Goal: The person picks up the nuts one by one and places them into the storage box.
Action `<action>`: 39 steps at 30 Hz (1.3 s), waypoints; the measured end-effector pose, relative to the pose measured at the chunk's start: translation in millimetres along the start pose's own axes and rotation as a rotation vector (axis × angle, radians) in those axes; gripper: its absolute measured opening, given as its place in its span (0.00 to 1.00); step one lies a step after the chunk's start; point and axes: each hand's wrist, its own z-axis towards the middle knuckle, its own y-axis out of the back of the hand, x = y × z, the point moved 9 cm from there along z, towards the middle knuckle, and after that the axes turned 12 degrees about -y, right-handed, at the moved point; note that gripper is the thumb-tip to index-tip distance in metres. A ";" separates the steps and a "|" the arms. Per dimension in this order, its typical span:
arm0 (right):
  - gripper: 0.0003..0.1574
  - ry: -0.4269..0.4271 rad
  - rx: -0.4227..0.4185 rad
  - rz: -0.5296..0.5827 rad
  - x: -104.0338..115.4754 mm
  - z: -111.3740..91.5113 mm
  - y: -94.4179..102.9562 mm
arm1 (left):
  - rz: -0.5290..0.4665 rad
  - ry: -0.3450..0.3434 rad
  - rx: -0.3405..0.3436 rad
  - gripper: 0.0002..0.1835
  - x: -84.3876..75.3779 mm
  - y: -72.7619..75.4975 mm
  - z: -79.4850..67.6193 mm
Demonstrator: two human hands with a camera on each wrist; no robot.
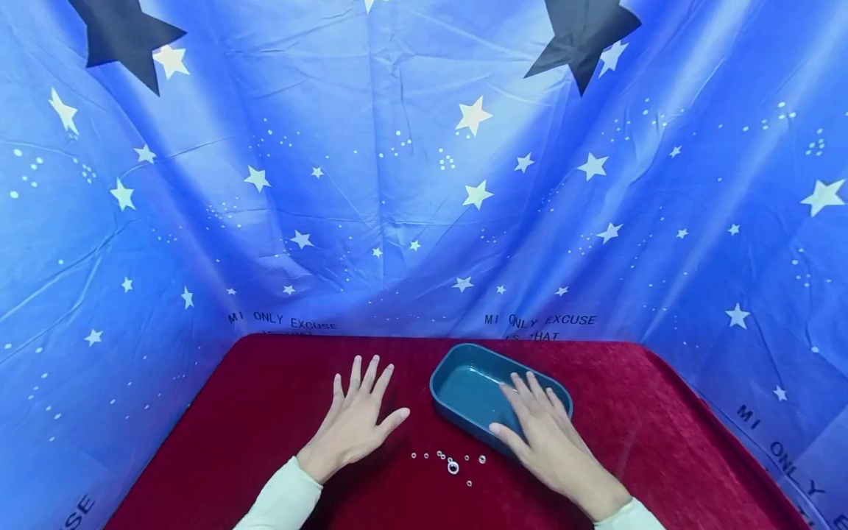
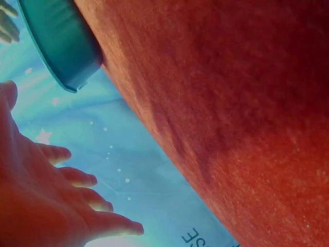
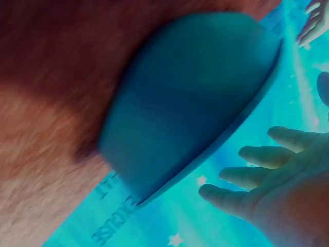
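A dark teal oblong tray (image 1: 467,386) with rounded corners sits at an angle on the red cloth. My right hand (image 1: 553,442) hovers palm down over its near right side, fingers spread and holding nothing. The right wrist view shows those fingers beyond the rim of the tray (image 3: 190,108). To the left, my left hand (image 1: 354,423) is held over the cloth with fingers spread and nothing in it. Between the hands lie several tiny round pale-rimmed pieces (image 1: 482,459). A larger ring-like piece with a dark centre (image 1: 453,467) lies among them.
Red velvety cloth (image 1: 265,412) covers the table. Blue curtains with stars (image 1: 377,184) hang behind it and along both sides. The table's back edge (image 1: 371,337) runs just behind the tray.
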 end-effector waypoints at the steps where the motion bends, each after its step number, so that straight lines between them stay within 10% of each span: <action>1: 0.47 0.018 -0.008 0.001 5.2 -1.5 0.7 | -0.002 -0.004 0.001 0.48 -0.9 -0.9 1.0; 12: 0.36 0.164 -0.052 -0.002 45.9 -20.9 -6.3 | -0.009 -0.034 -0.018 0.46 -14.0 -6.6 9.8; 23: 0.21 0.507 -0.153 0.081 96.5 -44.9 -21.1 | -0.017 -0.083 -0.014 0.47 -33.5 -15.8 21.9; 31: 0.18 0.475 0.032 -0.043 96.1 -39.3 -65.0 | -0.196 -0.123 -0.013 0.40 -50.2 -28.3 35.5; 39: 0.15 0.536 -0.034 -0.119 105.8 -39.4 -68.0 | -0.298 -0.141 -0.041 0.36 -55.7 -35.5 48.0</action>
